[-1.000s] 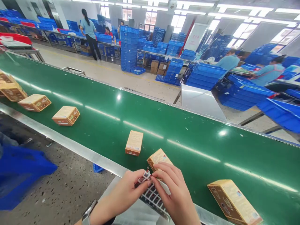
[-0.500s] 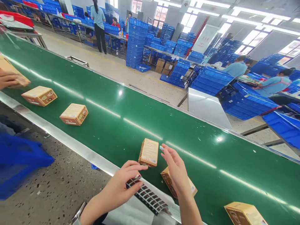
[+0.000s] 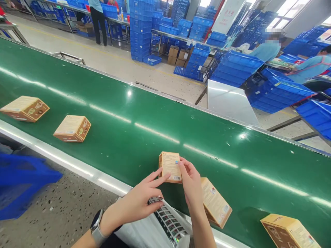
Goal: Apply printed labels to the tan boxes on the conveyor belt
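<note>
A small tan box [image 3: 169, 166] lies on the green conveyor belt [image 3: 124, 134] right in front of me. My right hand [image 3: 191, 184] grips its right edge, thumb on the top face beside a tiny blue sticker [image 3: 176, 162]. My left hand [image 3: 138, 203] lies over a sheet of small stickers [image 3: 169, 220] at the belt's near rail, fingers stretched out, index tip touching the box's lower left. A second tan box [image 3: 216, 206] sits just right of my right wrist.
More tan boxes ride the belt: one [image 3: 289, 232] at bottom right, two [image 3: 72, 128] [image 3: 25, 108] at left. A metal chute [image 3: 229, 103] stands beyond the belt. Blue crates [image 3: 141, 31] fill the hall; other people [image 3: 266, 50] work at tables. Something blue [image 3: 20, 182] lies on the floor at left.
My right hand has come down from above the box onto its right edge. My left index finger now reaches the box. The boxes have travelled right along the belt.
</note>
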Tool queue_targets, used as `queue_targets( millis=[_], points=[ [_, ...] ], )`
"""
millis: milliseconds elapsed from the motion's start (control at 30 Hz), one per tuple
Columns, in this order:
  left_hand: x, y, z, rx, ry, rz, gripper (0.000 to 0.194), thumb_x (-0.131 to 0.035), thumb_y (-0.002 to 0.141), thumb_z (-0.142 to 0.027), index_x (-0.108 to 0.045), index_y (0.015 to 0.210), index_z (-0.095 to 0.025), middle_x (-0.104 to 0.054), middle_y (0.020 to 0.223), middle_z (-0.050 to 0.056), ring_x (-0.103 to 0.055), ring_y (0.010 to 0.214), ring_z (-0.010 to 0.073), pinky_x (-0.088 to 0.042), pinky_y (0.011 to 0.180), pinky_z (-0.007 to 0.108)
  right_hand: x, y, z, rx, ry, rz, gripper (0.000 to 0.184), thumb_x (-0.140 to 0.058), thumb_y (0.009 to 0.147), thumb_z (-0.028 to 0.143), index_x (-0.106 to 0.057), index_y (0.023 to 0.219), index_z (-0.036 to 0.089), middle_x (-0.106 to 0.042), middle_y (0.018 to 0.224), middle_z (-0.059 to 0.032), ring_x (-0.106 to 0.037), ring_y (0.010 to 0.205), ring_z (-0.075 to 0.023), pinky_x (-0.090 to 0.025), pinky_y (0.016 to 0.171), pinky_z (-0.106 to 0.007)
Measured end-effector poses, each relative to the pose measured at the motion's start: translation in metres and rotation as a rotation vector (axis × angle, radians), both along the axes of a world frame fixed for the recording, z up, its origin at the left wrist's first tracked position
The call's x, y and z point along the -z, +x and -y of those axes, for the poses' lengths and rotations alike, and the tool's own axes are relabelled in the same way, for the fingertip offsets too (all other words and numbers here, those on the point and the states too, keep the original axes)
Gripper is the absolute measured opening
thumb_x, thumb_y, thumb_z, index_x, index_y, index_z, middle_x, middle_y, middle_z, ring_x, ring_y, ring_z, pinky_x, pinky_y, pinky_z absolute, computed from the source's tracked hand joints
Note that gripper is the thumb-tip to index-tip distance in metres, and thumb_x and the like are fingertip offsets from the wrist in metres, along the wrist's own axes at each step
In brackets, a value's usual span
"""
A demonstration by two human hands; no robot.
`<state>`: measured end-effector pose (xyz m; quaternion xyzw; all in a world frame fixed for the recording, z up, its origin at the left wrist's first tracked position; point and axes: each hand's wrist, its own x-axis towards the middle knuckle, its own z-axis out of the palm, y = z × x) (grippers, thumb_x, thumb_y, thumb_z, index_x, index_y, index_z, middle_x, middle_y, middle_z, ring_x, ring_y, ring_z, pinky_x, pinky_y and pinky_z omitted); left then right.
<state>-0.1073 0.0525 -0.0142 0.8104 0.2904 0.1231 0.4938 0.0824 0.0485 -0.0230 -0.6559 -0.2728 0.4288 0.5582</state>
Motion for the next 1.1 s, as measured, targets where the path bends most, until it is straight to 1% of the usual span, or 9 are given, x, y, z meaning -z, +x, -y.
queue_targets(
  millis=[233, 333, 567, 633, 700, 767, 833, 933, 1100],
  points=[
    [-0.001, 0.012, 0.005, 0.053, 0.075, -0.005, 0.019, -0.065, 0.087, -0.008, -0.061, 0.072, -0.018, -0.027, 0.163, 0.004, -0.013, 0.153, 0.0306, -0.031, 0.123, 0.042, 0.006, 0.005, 0.007, 0.046, 0.002, 0.139, 0.044, -0.067, 0.073, 0.064, -0.061, 0.081, 0.021, -0.069, 0.118, -0.0137, -0.068, 0.091, -0.0283, -0.056, 0.071, -0.037],
    [-0.003, 0.016, 0.005, 0.076, 0.071, -0.009, 0.023, -0.065, 0.088, -0.009, -0.056, 0.069, -0.018, -0.029, 0.162, 0.005, -0.014, 0.153, 0.0310, -0.032, 0.123, 0.043, 0.010, 0.005, 0.010, 0.088, 0.008, 0.234, 0.039, -0.064, 0.077, 0.060, -0.059, 0.083, 0.022, -0.069, 0.116, -0.0139, -0.068, 0.091, -0.0282, -0.055, 0.076, -0.039],
    [-0.002, 0.023, 0.005, 0.099, -0.032, 0.041, 0.026, -0.062, 0.088, -0.011, -0.050, 0.067, -0.019, -0.031, 0.162, 0.006, -0.016, 0.153, 0.0302, -0.028, 0.123, 0.043, 0.015, 0.021, 0.005, 0.203, 0.024, 0.417, 0.040, -0.065, 0.077, 0.054, -0.048, 0.097, 0.024, -0.072, 0.086, -0.0082, -0.069, 0.082, -0.0281, -0.055, 0.077, -0.042],
    [-0.003, 0.021, 0.005, 0.042, -0.079, 0.068, 0.023, -0.060, 0.089, -0.016, -0.051, 0.068, -0.019, -0.040, 0.158, 0.008, -0.027, 0.151, 0.0307, -0.030, 0.120, 0.041, 0.009, 0.030, 0.007, 0.204, 0.038, 0.465, 0.042, -0.062, 0.078, 0.054, -0.050, 0.102, 0.022, -0.072, 0.088, -0.0099, -0.069, 0.084, -0.0294, -0.055, 0.080, -0.045],
    [-0.006, 0.017, 0.005, -0.084, -0.144, 0.059, 0.024, -0.056, 0.091, -0.024, -0.051, 0.068, -0.019, -0.064, 0.135, 0.010, -0.055, 0.130, 0.0287, -0.045, 0.103, 0.036, 0.000, 0.034, 0.015, 0.209, 0.062, 0.516, 0.042, -0.060, 0.081, 0.054, -0.055, 0.106, 0.020, -0.071, 0.100, -0.0136, -0.067, 0.096, -0.0319, -0.053, 0.085, -0.047],
    [-0.010, 0.011, 0.005, -0.206, -0.186, 0.022, 0.030, -0.052, 0.091, -0.031, -0.045, 0.064, -0.019, -0.072, 0.088, 0.004, -0.066, 0.086, 0.0198, -0.048, 0.072, 0.027, -0.012, 0.032, 0.026, 0.143, 0.112, 0.606, 0.035, -0.058, 0.087, 0.052, -0.061, 0.104, 0.021, -0.071, 0.105, -0.0127, -0.066, 0.101, -0.0317, -0.052, 0.084, -0.045],
    [-0.014, 0.007, 0.005, -0.265, -0.189, -0.009, 0.034, -0.050, 0.090, -0.034, -0.038, 0.061, -0.020, -0.053, 0.059, -0.004, -0.048, 0.059, 0.0121, -0.034, 0.054, 0.024, -0.022, 0.024, 0.038, -0.051, 0.236, 0.710, 0.024, -0.054, 0.096, 0.045, -0.065, 0.101, 0.024, -0.072, 0.102, -0.0077, -0.068, 0.096, -0.0276, -0.054, 0.079, -0.039],
    [-0.020, 0.007, 0.005, -0.291, -0.180, -0.021, 0.037, -0.048, 0.089, -0.038, -0.034, 0.060, -0.020, -0.035, 0.056, -0.007, -0.030, 0.056, 0.0100, -0.023, 0.051, 0.024, -0.029, 0.006, 0.048, -0.369, 0.493, 0.827, 0.016, -0.052, 0.104, 0.035, -0.065, 0.103, 0.027, -0.073, 0.106, -0.0032, -0.069, 0.098, -0.0217, -0.054, 0.084, -0.032],
    [-0.025, 0.009, 0.009, -0.312, -0.170, -0.028, 0.037, -0.044, 0.090, -0.042, -0.035, 0.062, -0.019, -0.031, 0.058, -0.007, -0.026, 0.057, 0.0102, -0.019, 0.050, 0.024, -0.027, -0.008, 0.044, -0.451, 0.630, 0.930, 0.012, -0.051, 0.105, 0.030, -0.062, 0.104, 0.025, -0.072, 0.109, -0.0061, -0.067, 0.101, -0.0235, -0.056, 0.084, -0.035]
  ],
)
